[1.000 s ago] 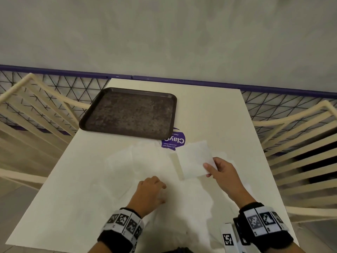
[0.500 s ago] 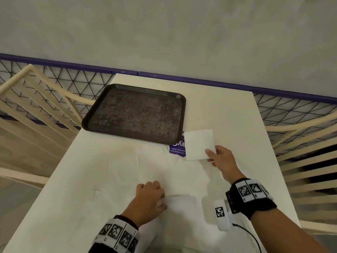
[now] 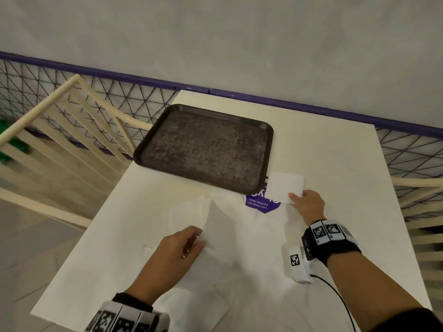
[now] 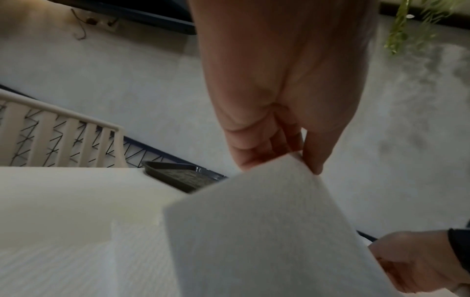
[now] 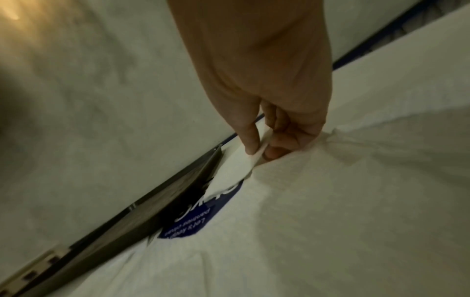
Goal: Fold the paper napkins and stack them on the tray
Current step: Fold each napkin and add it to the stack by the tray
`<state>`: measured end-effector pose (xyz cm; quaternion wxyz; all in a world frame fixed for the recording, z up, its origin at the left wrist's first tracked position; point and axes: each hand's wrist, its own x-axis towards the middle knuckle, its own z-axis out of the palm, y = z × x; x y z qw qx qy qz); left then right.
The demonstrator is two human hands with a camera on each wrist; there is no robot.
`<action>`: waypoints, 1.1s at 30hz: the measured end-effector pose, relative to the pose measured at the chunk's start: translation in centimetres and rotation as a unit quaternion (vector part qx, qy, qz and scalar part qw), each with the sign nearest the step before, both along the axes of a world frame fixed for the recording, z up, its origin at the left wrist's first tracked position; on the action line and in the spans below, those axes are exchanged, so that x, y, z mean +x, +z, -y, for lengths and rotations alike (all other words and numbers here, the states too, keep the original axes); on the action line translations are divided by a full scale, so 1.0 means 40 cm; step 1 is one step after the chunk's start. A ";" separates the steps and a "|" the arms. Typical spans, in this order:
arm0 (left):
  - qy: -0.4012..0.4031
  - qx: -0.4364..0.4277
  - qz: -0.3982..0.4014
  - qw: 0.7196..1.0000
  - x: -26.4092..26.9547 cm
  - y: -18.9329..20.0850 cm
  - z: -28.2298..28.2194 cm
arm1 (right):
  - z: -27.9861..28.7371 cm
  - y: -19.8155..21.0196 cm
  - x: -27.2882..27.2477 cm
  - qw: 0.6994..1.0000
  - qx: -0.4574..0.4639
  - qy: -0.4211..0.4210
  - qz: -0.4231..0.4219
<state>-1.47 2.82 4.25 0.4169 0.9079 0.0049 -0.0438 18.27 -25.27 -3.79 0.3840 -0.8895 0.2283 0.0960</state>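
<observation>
Folded napkin (image 3: 284, 186): small white square, flat, neat edges. Held up just beside the tray's near right corner, pinched at its near edge.

Second napkin (image 3: 219, 226): white, unfolded sheet, one corner lifted off the table into a peak at centre, lightly textured surface.

Loose napkins (image 3: 239, 271): white sheets spread flat and overlapping across the near half of the table, some creased.

Tray (image 3: 268, 149): dark brown, rectangular, rounded corners, speckled worn floor, raised rim. Sits far left on the table, nothing in it.
</observation>
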 end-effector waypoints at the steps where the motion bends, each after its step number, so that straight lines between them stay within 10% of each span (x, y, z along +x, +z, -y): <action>1: 0.007 -0.008 0.000 1.000 0.002 0.001 0.001 | -0.002 0.009 -0.006 1.000 -0.013 0.005 0.010; 7: 0.031 -0.069 0.021 0.997 0.030 0.022 0.025 | -0.009 0.084 -0.101 0.998 -0.002 0.015 0.054; 15: 0.038 -0.250 -0.006 0.967 0.043 0.062 0.083 | -0.060 0.210 -0.324 0.911 0.347 0.185 -0.127; 33: -0.033 -0.333 -0.024 0.942 0.019 0.093 0.104 | -0.029 0.278 -0.409 0.882 0.435 0.162 0.074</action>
